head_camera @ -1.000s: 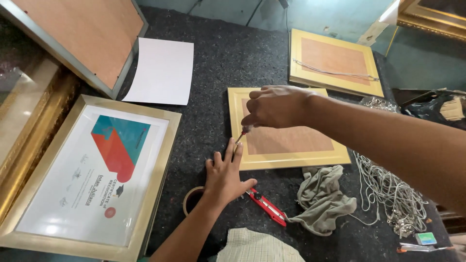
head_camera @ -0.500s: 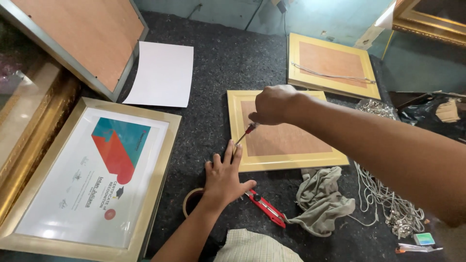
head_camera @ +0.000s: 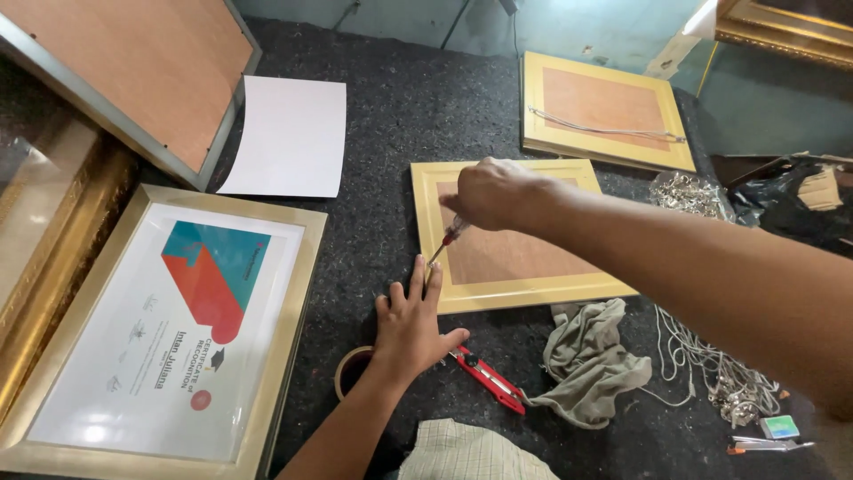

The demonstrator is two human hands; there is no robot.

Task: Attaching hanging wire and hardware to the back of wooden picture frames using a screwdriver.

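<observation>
A small pale-yellow wooden picture frame (head_camera: 520, 238) is laid face down on the dark speckled felt tabletop (head_camera: 418, 116), its brown hardboard backing turned upward. The right hand (head_camera: 489, 193) is closed around the handle of a slim screwdriver with a clear, red-tipped handle (head_camera: 447, 238), and the metal tip is pointed down at the frame's left rail, close to its lower left corner. The left hand (head_camera: 410, 322) is laid flat and open on the tabletop, nothing being held in it; its fingertips are pressed against the frame's lower left edge.

The frame is judged to be light and rigid, with thin rails that could be dented or chipped by the tool, and a backing board that is stiff but thin. It would best be steadied at the outer edges and corners, not on the backing.

Just beside the left wrist a roll of brown tape (head_camera: 353, 371) is seen, and a red utility knife (head_camera: 487, 380) is lying touching or nearly touching the thumb. A crumpled grey cloth (head_camera: 591, 360) is placed below the frame, with a heap of white cord and small metal hangers (head_camera: 711, 356) near it. A second yellow frame with a hanging cord (head_camera: 604, 111) is set farther off, a white sheet of paper (head_camera: 289, 135) lies apart, and a large gold-framed certificate (head_camera: 169, 329) is at the left.
</observation>
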